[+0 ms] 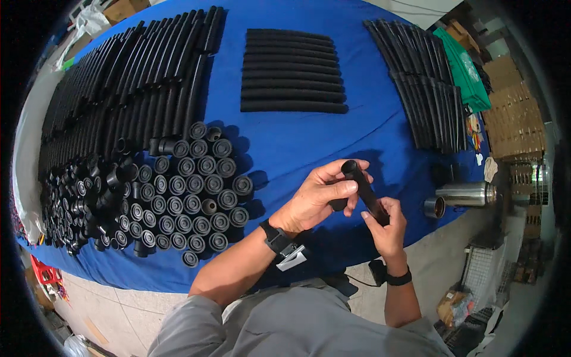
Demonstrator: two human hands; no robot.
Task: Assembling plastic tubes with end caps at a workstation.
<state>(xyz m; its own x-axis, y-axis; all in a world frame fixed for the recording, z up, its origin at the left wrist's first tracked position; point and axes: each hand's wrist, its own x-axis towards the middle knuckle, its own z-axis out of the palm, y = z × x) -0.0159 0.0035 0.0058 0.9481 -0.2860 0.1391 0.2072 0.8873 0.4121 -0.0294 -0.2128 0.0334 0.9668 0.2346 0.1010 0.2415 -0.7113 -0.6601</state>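
While held over the near edge of the blue table (309,140), pinched by left hand (315,199) at its upper end and gripped by right hand (385,229) lower down: black tube (364,189). Open cloth just beyond. Fittings (184,196) left, flask (467,194) right, cartons (514,119) behind.

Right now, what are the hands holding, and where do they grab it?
Both grip one short black tube: the left hand wraps its upper end, the right hand pinches its lower end.
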